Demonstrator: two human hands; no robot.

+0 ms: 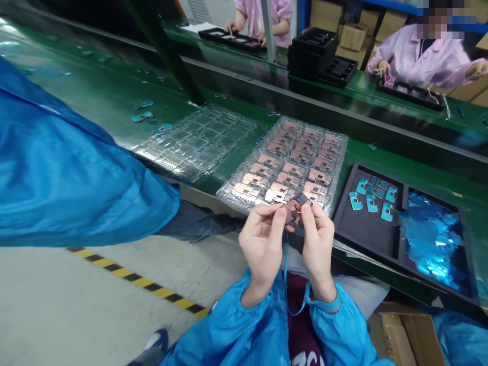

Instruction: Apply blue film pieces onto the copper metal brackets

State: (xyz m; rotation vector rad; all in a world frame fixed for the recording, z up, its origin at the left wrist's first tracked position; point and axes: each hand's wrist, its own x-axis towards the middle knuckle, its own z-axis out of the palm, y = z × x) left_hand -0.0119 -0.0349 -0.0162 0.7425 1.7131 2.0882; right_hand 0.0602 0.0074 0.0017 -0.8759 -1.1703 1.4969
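My left hand (263, 241) and my right hand (317, 239) are raised together over my lap, both pinching one small copper-coloured metal part (298, 203) between thumbs and fingertips. Just beyond it on the green bench lies a clear blister tray (341, 147) filled with several rows of the same copper parts. To the right stands a black tray (366, 229) with several small blue film pieces (371, 195) in its left compartment and a heap of peeled blue film (432, 239) in its right one.
An empty clear blister tray (198, 140) lies to the left on the bench. A co-worker's blue sleeve (64, 168) fills the left side. Across the conveyor two people in pink work over black trays (232, 38); stacked black trays (314, 53) stand there. A cardboard box (404, 330) sits below.
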